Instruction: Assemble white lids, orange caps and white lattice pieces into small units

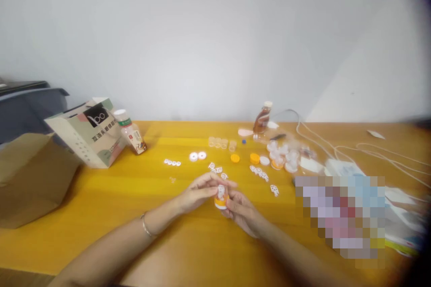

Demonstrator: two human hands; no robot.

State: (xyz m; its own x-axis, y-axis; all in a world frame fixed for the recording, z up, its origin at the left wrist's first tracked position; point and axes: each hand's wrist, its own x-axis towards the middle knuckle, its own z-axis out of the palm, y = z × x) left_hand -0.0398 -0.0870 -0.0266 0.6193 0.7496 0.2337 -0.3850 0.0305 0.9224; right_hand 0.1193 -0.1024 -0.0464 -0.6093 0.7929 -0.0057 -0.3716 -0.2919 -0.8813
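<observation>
Both my hands meet over the middle of the yellow wooden table (101, 206). My left hand (198, 193) pinches a small white piece (221, 190) at the top of a little clear vial with an orange cap (221, 202). My right hand (240, 210) grips that vial from the right and below. A thin bracelet (146, 225) sits on my left wrist. Small white printed pieces (259, 172) lie scattered just beyond my hands, with orange caps (235, 158) and clear vials (218, 142) further back.
A printed carton (89, 132) and a tilted drink bottle (131, 132) stand at the back left, a brown paper bag (30, 179) at the left edge. A brown bottle (262, 119), white lids (283, 154), cables (336, 145) and papers (404, 219) fill the right side.
</observation>
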